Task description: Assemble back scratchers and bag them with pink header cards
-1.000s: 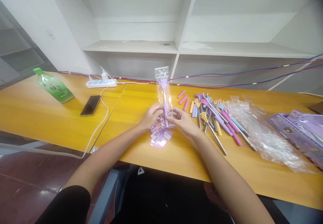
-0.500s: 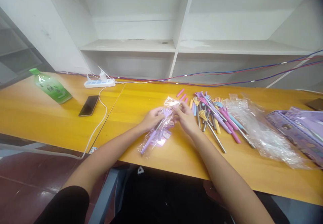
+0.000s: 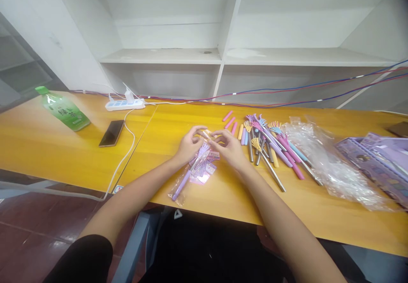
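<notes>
Both my hands meet over the yellow table [image 3: 63,147]. My left hand [image 3: 190,143] and my right hand [image 3: 227,146] pinch the top end of a clear plastic bag [image 3: 188,176] from either side. Inside the bag lies a purple back scratcher with a purple grip [image 3: 180,185], slanting down toward the table's front edge. The fingers of both hands are closed on the bag's flap. Under the bag rests a small heap of purple printed cards [image 3: 205,166].
A pile of coloured back scratchers [image 3: 270,145] lies right of my hands, then crumpled clear bags [image 3: 331,164] and purple boxes [image 3: 376,159]. At the left are a green bottle [image 3: 63,108], a phone [image 3: 111,133] and a white power strip [image 3: 125,104] with cable. White shelves stand behind.
The bag with the purple scratcher was upright, then tipped over; it now lies flat, its grip pointing to the front edge. Both hands moved to its top end.
</notes>
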{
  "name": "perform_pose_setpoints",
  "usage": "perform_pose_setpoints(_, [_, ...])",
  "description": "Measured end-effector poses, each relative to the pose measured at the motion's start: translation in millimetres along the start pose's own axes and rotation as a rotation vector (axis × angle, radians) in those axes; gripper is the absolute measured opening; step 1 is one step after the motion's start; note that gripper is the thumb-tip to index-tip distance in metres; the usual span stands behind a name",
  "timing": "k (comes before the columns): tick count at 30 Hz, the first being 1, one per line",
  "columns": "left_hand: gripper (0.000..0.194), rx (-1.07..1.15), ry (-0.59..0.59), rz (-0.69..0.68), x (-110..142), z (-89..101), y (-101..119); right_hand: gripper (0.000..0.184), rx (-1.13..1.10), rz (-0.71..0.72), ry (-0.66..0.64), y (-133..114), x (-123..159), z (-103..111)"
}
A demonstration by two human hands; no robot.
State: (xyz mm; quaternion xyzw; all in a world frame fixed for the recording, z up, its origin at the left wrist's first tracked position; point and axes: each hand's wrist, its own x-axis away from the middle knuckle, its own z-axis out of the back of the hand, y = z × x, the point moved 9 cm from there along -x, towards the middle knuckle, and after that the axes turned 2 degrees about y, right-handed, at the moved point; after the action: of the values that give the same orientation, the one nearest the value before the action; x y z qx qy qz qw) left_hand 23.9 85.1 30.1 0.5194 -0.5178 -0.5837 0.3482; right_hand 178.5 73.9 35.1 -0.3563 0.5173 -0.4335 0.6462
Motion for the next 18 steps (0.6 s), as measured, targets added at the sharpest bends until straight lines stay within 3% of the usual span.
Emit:
perform_pose_setpoints(3, [0.039,-0.063,-0.004,-0.006,-0.2,-0.1,-2.3,0.035,0.194,0.142,0.033,-14.4,2.4,5.2])
perform_pose_setpoints(9, [0.045,-0.129,-0.01,-0.038,0.4,0.1,-1.2,0.026,0.347,0.287,-0.006,-26.5,6.0,1.9])
perform_pose_setpoints(18, [0.051,-0.245,-0.022,-0.071,4.7,-3.9,13.0,0.031,0.411,0.329,-0.014,-32.2,6.7,0.4])
